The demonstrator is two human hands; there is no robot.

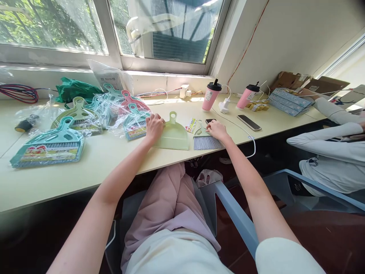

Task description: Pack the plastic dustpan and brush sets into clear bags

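Note:
A pale green dustpan (172, 134) lies on the table in front of me, its handle pointing toward the window. Curled fingers of my left hand (155, 127) grip its left edge. To the right lies a small hand brush (207, 142) with a green body and grey bristles facing me. My right hand (218, 130) holds the brush at its right side; the fingertips are partly hidden. A printed card label (191, 125) rests between the dustpan and the brush. Beyond my right hand, a small dark object (210, 121) is partly covered.
Several plastic-wrapped dustpan sets, including a turquoise one (54, 146), crowd the left side. A screwdriver handle (24, 125) lies there too. Two pink cups (211, 97), a phone (249, 122) and a white cable (236, 125) are on the right, where another person's sleeve (327, 139) shows.

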